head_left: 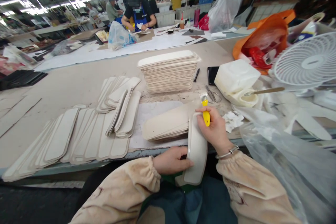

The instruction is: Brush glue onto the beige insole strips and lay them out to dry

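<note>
The pale panel [196, 154], long with rounded corners, is held tilted at the near edge of the table [223, 50], its lower end reaching past that edge toward the body. The left hand [170, 161] pinches its long side at 9 o'clock, below the middle. The right hand [214, 127] is at its 1 o'clock corner, fingers closed round a yellow tool [206, 116] whose pale head points away from the body; how firmly this hand also grips the panel I cannot tell.

The panel looks light and thin, probably stiff enough to keep its shape yet able to flex if held by one end. Its smooth face could slide a little or mark under a hard fingertip. The long edges seem the best hold, one hand low and one near the top, clear of the tool's head.

Just beside it, at 10 o'clock, lies a low pile [166, 122]; farther off at 11, a tall stack [170, 77]. Overlapping panels [91, 136] spread at 9 to 10 o'clock. Scissors [214, 96] lie near 12 to 1, with a phone [212, 75] beyond, a white tub [236, 77] at 1 and a fan [312, 61] at 2. At 11, well apart, a co-worker [139, 14] handles small pieces.
</note>
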`<state>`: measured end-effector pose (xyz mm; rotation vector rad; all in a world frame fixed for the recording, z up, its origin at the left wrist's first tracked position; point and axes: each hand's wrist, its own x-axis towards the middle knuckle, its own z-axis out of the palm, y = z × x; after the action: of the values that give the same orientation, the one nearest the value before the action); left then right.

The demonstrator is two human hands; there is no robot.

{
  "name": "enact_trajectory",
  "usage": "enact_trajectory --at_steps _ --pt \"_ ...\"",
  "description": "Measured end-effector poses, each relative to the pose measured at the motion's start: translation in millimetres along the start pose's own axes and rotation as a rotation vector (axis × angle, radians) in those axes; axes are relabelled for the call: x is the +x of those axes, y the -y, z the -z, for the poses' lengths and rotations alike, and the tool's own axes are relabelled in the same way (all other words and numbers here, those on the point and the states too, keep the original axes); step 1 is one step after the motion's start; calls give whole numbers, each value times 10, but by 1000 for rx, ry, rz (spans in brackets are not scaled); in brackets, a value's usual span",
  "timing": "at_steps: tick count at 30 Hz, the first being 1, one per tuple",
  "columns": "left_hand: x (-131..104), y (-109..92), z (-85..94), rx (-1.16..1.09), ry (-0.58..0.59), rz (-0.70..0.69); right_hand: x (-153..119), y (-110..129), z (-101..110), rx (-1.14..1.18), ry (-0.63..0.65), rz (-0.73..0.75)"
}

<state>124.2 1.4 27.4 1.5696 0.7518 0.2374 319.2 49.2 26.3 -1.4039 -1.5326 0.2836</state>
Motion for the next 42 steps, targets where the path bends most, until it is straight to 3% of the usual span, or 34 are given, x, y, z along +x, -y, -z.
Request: enact_trajectory --at_steps 42 --pt "2 17 -3 32 7 -6 -22 2 4 5 17 4"
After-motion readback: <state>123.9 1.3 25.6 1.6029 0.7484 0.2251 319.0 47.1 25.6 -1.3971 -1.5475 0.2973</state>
